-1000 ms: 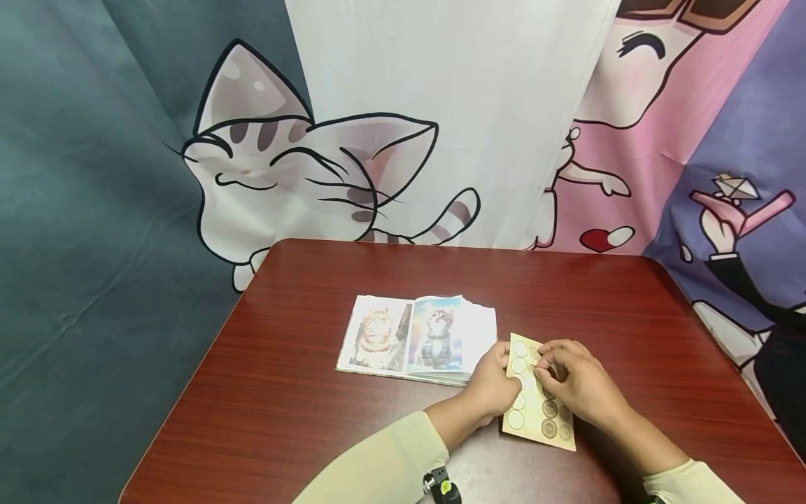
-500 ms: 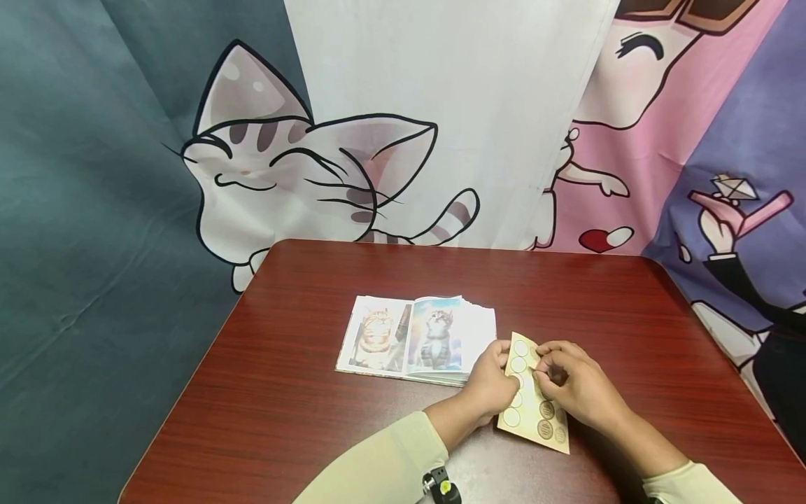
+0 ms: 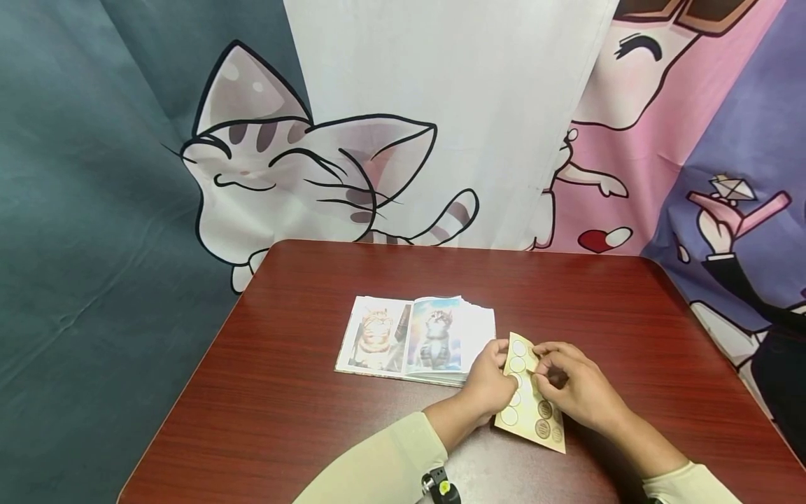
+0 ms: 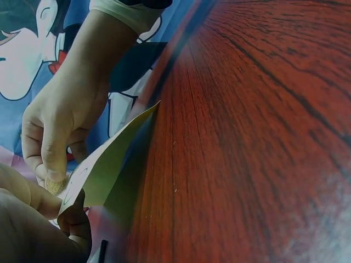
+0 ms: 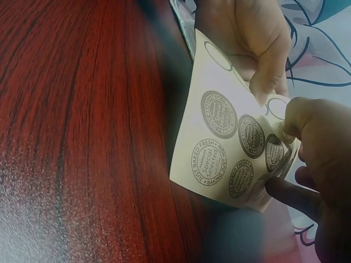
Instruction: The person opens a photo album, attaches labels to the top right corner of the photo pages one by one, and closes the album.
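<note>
My left hand grips the left edge of a pale yellow sticker sheet, thumb on top, and holds it tilted above the table. Empty round outlines run down the sheet's left side. Brown round stickers printed "Special Selected" show clearly in the right wrist view. Thumb and forefinger of my right hand pinch a round sticker at the sheet's surface, best seen in the left wrist view. Part of that sticker is hidden by the fingers, and whether it is fully off the sheet I cannot tell.
An open picture book with cat pictures lies behind my left hand on the reddish-brown table. Cartoon-printed cloths hang behind the table. A small black device sits at my left cuff.
The sheet's lower end has swung slightly left and its tilt has changed. My right hand has shifted a little left, still pinching at the sheet. The book has stayed put.
</note>
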Motion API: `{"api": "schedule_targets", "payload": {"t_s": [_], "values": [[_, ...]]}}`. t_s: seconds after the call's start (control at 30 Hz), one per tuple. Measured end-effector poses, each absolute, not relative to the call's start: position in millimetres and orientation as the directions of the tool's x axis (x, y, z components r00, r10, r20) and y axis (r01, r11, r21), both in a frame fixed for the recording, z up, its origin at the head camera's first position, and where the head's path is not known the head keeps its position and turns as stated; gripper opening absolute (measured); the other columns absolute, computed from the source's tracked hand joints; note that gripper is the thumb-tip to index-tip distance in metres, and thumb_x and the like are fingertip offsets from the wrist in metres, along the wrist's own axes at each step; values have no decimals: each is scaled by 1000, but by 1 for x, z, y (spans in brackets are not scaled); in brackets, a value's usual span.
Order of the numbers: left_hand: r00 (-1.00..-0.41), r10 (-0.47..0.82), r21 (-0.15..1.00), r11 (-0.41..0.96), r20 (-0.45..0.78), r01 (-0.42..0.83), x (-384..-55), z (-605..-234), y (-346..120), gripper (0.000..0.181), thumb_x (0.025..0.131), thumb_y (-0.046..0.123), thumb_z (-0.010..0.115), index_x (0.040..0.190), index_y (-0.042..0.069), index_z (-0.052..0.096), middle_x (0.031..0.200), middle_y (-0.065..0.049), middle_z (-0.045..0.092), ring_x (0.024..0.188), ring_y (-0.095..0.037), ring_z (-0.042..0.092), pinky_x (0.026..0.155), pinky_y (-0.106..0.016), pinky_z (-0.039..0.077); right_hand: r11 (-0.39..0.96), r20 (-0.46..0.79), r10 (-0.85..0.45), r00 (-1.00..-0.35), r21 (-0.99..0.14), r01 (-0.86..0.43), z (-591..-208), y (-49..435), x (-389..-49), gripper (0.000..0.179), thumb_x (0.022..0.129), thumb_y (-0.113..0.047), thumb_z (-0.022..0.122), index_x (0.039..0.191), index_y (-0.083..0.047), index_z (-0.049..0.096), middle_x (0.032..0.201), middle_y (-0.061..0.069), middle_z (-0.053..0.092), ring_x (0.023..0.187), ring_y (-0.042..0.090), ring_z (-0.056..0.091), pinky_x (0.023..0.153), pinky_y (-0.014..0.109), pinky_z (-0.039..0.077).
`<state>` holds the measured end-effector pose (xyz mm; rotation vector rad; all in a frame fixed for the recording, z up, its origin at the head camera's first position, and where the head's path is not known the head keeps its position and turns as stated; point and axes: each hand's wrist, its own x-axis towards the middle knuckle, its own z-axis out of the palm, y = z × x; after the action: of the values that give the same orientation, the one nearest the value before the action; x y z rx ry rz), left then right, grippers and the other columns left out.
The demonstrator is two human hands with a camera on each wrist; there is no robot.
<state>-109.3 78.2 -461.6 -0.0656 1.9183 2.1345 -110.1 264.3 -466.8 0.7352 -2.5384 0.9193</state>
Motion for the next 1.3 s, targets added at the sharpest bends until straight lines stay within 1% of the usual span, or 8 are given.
{"api": "schedule_targets", "payload": {"t_s": [0.17,0.3,0.43,0.57,0.73,1.0,1.17,1.3], "values": [[-964,158,970,-83,-214,-229,-109,-460,77,66,77,-24,51,131,13,56,112,-4,69,82,-19,69,71,-36,61,622,476,-363,-801,-516,-589,-466,265,-110,36,73,3,82,82,-25,62,119,4,67,94,10,62,71,15,53],[-964,158,969,-83,-216,-231,-110,-461,77,64,79,-23,53,129,16,56,108,-2,68,80,-19,67,68,-36,60,577,486,-371,-791,-546,-607,-466,265,-109,37,73,8,80,83,-23,62,119,6,66,86,8,65,68,16,54],[-961,158,969,-71,-225,-238,-111,-462,76,61,81,-22,55,129,17,56,103,-2,63,78,-18,65,64,-35,60,558,496,-368,-787,-559,-613,-464,266,-109,40,74,10,79,84,-23,59,118,8,66,84,8,65,67,17,56],[-969,132,976,-37,-209,-216,-113,-464,75,58,82,-19,60,129,15,56,98,-4,58,76,-16,62,63,-32,59,561,499,-354,-791,-564,-606,-462,266,-108,44,74,11,78,84,-26,57,117,8,66,86,8,66,67,20,57],[-975,128,983,-9,-179,-182,-112,-465,76,54,83,-16,66,127,14,55,94,-4,57,72,-13,59,60,-28,57,566,497,-344,-797,-567,-598,-460,268,-109,41,74,13,76,84,-23,59,117,8,67,85,7,65,68,21,58],[-977,133,985,72,-165,-157,-110,-463,76,58,82,-12,75,129,15,55,86,-1,60,65,-9,59,52,-23,52,602,467,-310,-829,-579,-551,-462,270,-110,39,76,11,75,82,-24,57,116,7,67,83,11,67,67,22,58],[-978,148,982,141,-148,-127,-111,-464,74,61,83,-7,78,135,15,54,89,2,60,66,-7,60,54,-23,53,616,461,-306,-833,-571,-543,-464,270,-109,40,77,9,76,82,-25,56,115,7,68,84,10,67,69,19,57],[-978,163,969,229,-130,-91,-112,-463,72,65,83,-2,79,141,12,53,100,2,65,69,-4,60,58,-22,53,633,463,-311,-830,-551,-544,-465,270,-109,39,77,8,77,82,-25,56,114,7,68,86,8,65,69,16,56]]}}
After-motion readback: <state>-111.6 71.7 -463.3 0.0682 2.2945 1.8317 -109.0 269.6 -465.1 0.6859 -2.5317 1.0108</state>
